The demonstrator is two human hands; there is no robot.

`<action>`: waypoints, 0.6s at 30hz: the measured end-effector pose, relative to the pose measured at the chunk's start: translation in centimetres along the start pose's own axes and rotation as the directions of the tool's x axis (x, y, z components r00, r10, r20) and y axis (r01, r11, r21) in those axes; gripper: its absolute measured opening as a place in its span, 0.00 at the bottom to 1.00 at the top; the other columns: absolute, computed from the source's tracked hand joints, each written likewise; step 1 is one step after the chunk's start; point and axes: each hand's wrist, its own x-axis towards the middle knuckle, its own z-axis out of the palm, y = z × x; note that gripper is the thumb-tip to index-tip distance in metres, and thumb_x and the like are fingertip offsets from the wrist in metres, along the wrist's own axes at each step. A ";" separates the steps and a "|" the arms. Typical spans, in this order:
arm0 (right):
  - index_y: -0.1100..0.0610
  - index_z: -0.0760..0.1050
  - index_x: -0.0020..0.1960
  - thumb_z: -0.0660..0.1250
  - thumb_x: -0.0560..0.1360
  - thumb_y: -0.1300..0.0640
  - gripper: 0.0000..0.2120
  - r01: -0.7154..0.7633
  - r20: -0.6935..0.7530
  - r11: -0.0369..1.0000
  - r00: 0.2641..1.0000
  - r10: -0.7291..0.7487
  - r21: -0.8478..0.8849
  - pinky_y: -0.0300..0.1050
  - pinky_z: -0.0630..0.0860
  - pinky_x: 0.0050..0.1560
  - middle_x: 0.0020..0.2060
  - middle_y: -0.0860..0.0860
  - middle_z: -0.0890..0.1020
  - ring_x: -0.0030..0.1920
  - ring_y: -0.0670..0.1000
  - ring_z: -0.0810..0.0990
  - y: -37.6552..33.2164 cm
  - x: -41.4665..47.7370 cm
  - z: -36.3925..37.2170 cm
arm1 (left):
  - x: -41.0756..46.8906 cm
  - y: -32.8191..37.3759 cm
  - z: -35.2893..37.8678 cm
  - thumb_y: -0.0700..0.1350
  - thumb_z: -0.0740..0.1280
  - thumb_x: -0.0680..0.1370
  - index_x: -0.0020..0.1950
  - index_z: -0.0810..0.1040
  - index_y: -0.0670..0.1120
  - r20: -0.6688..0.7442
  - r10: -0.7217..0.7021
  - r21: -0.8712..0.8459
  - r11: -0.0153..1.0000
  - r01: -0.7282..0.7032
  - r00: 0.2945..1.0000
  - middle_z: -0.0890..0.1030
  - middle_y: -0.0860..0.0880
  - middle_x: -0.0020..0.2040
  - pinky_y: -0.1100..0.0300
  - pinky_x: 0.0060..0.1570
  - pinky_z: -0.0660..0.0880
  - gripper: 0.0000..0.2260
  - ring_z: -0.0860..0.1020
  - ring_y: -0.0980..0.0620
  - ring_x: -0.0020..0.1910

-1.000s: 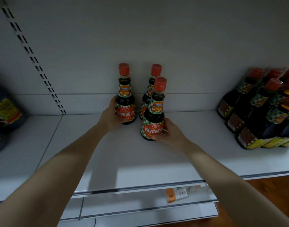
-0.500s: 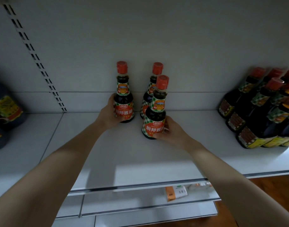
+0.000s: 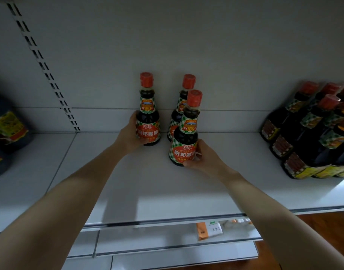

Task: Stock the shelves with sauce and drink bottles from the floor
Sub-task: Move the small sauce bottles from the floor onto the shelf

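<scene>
Both arms reach out straight over the white shelf. The left hand wraps the lower body of a soy sauce bottle standing by the back panel, fingers hidden behind it. The right hand grips the base of a second bottle, thumb across the label. A third bottle stands half hidden behind that one. To the right, a cluster of larger bottles runs off the edge, blurred. Dark containers at left are cut off.
</scene>
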 end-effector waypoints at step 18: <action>0.57 0.67 0.68 0.67 0.74 0.52 0.24 -0.084 -0.212 0.894 0.977 -0.012 -0.441 0.34 0.63 0.54 0.66 0.54 0.72 0.65 0.54 0.70 -3.6 -7.7 4.2 | -14.7 -2.0 -5.6 0.50 0.66 0.76 0.75 0.57 0.45 -0.154 -0.096 0.250 0.959 0.133 0.983 0.62 0.46 0.74 0.64 0.65 0.57 0.30 0.61 0.48 0.72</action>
